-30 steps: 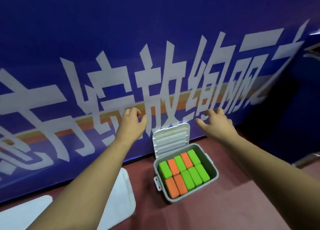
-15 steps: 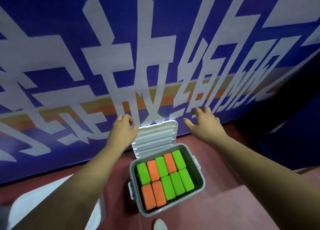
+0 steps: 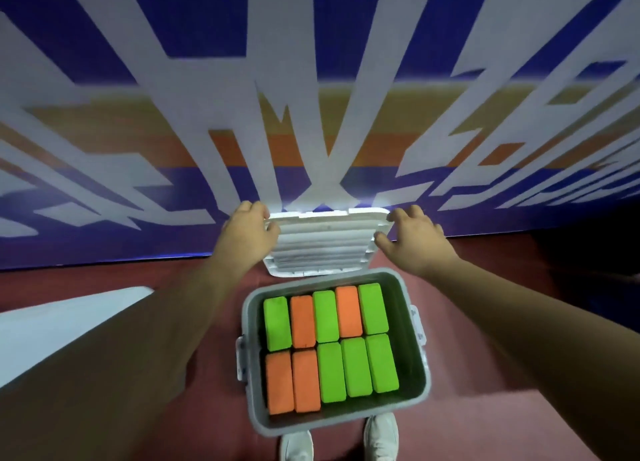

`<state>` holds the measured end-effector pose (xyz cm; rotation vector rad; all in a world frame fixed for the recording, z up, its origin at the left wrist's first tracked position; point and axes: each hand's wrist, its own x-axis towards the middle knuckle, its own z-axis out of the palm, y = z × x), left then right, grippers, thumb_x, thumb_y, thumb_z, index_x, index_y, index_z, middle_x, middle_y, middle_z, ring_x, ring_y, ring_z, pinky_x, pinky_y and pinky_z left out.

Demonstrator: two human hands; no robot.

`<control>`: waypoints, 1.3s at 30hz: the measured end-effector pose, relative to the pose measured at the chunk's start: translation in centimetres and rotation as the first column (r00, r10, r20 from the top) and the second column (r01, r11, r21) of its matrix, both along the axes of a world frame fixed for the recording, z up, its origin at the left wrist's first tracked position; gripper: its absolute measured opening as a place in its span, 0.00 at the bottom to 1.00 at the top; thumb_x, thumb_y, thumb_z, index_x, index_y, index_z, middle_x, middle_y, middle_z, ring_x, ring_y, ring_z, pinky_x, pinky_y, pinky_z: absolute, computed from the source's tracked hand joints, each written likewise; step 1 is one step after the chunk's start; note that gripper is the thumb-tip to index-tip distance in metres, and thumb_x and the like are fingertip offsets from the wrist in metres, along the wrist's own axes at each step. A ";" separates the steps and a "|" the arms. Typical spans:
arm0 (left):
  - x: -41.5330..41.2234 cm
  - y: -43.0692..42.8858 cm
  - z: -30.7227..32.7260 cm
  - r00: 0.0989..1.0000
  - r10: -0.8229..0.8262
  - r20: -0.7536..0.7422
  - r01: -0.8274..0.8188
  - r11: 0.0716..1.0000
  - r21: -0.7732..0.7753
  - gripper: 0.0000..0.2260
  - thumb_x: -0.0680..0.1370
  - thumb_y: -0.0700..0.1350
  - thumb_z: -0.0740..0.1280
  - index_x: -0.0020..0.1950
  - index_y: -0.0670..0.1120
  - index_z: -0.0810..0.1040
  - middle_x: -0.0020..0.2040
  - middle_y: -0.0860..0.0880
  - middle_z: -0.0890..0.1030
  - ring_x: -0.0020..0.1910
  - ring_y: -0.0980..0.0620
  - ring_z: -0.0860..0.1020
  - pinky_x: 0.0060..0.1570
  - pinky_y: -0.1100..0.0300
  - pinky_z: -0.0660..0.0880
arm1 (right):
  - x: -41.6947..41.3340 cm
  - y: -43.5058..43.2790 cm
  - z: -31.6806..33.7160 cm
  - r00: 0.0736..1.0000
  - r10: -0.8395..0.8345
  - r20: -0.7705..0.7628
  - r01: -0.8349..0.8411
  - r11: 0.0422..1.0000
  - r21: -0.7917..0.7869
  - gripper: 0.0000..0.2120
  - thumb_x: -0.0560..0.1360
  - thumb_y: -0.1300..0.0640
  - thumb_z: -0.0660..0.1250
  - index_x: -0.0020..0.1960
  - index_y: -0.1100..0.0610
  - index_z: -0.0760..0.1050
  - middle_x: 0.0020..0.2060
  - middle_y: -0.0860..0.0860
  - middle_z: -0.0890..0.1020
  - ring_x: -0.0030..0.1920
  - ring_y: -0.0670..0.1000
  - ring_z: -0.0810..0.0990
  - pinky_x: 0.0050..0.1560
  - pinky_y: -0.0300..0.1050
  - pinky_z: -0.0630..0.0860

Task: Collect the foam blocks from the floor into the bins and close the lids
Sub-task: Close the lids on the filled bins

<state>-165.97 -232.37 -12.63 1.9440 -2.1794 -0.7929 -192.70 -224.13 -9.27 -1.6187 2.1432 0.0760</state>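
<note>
A grey bin (image 3: 417,367) stands on the dark red floor right in front of me. It holds two rows of green foam blocks (image 3: 349,368) and orange foam blocks (image 3: 304,381), lying flat side by side. Its white ribbed lid (image 3: 325,244) stands upright behind the bin, leaning toward the blue wall. My left hand (image 3: 247,233) grips the lid's upper left corner, fingers curled over its top edge. My right hand (image 3: 412,237) holds the upper right corner, thumb on the lid's side.
A blue banner wall (image 3: 138,44) with large white characters and an orange stripe rises directly behind the bin. A white flat surface (image 3: 62,325) lies on the floor at the left. My white shoes (image 3: 381,438) touch the bin's near edge.
I have come closer and the bin now lies directly below me. Both hands, which hovered apart above the lid, have come down and taken hold of its top corners.
</note>
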 end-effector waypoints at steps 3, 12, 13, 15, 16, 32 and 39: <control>-0.9 -2.0 -5.0 0.999 -0.011 0.031 0.010 0.999 0.034 0.18 0.78 0.44 0.63 0.67 0.40 0.72 0.65 0.40 0.71 0.64 0.40 0.71 0.63 0.47 0.70 | -0.7 -2.7 -6.6 0.997 0.075 -0.018 -0.075 0.997 -0.007 0.25 0.79 0.44 0.60 0.70 0.58 0.67 0.65 0.59 0.70 0.65 0.61 0.70 0.65 0.55 0.65; -3.4 -4.5 -16.4 0.960 -0.018 0.280 0.037 0.997 -0.061 0.26 0.81 0.62 0.53 0.72 0.48 0.67 0.69 0.43 0.65 0.69 0.41 0.65 0.66 0.41 0.64 | -1.2 -8.5 -20.1 0.953 0.224 -0.206 -0.271 0.932 -0.242 0.23 0.81 0.42 0.55 0.65 0.58 0.71 0.61 0.61 0.71 0.62 0.63 0.69 0.62 0.58 0.66; -3.5 -4.0 -16.9 0.963 0.002 0.270 0.015 0.998 -0.061 0.24 0.82 0.62 0.50 0.71 0.49 0.69 0.69 0.44 0.66 0.68 0.42 0.65 0.65 0.41 0.62 | -0.8 -8.5 -20.9 0.940 0.254 -0.226 -0.305 0.923 -0.233 0.24 0.82 0.41 0.51 0.65 0.56 0.72 0.61 0.61 0.71 0.61 0.63 0.69 0.62 0.58 0.65; -3.6 -2.4 -17.7 0.971 0.032 0.236 -0.033 0.999 0.000 0.22 0.84 0.59 0.46 0.69 0.52 0.71 0.68 0.45 0.68 0.69 0.44 0.63 0.65 0.42 0.60 | -0.1 -7.8 -21.9 0.910 0.349 -0.223 -0.394 0.896 -0.205 0.25 0.84 0.41 0.45 0.67 0.52 0.73 0.60 0.59 0.75 0.60 0.62 0.72 0.61 0.57 0.65; -3.6 -1.3 -17.9 0.976 0.052 0.213 -0.056 0.998 0.015 0.22 0.84 0.59 0.46 0.69 0.52 0.71 0.69 0.45 0.68 0.70 0.44 0.62 0.65 0.43 0.59 | 0.0 -7.2 -22.3 0.900 0.380 -0.212 -0.423 0.880 -0.215 0.26 0.84 0.41 0.45 0.66 0.51 0.74 0.59 0.58 0.77 0.59 0.62 0.74 0.60 0.56 0.66; -1.5 6.1 -10.6 0.583 0.808 0.087 -0.537 0.303 0.787 0.09 0.80 0.43 0.65 0.57 0.40 0.73 0.43 0.41 0.77 0.31 0.47 0.79 0.30 0.57 0.81 | -6.0 1.6 -16.8 0.873 0.455 0.177 -0.392 0.870 -0.300 0.29 0.71 0.32 0.55 0.57 0.50 0.81 0.48 0.48 0.76 0.51 0.55 0.75 0.56 0.51 0.60; -3.1 13.2 -9.8 0.275 0.950 -0.147 -0.586 0.287 0.758 0.10 0.78 0.36 0.66 0.58 0.40 0.75 0.46 0.44 0.75 0.36 0.50 0.75 0.31 0.58 0.77 | -5.1 8.4 -15.4 0.941 -0.210 0.266 0.266 0.945 -0.193 0.41 0.68 0.29 0.69 0.64 0.62 0.73 0.59 0.61 0.72 0.61 0.61 0.71 0.63 0.54 0.65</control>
